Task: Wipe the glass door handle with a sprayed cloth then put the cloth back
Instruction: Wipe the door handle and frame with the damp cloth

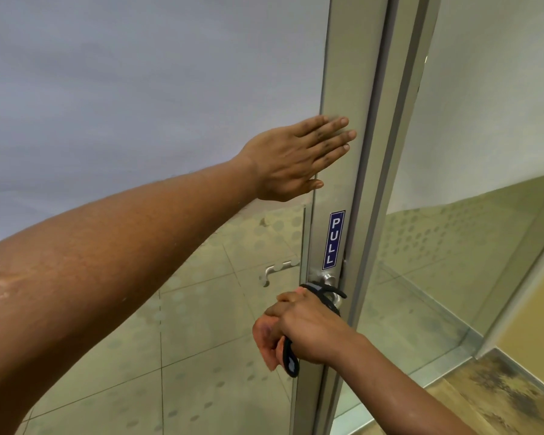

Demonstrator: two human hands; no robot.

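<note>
One head-worn camera looks forward and slightly down, close to a glass door's metal frame. The frame runs right of centre.

1. A frosted glass panel is filling the upper left, giving a pale grey-blue glow; its lower band is carrying rows of frosted dots.
2. A tiled floor is showing through the clear glass below; thin grout lines are crossing it.
3. A second glass pane is standing to the right; a patterned mat is lying at the lower right corner.
</note>
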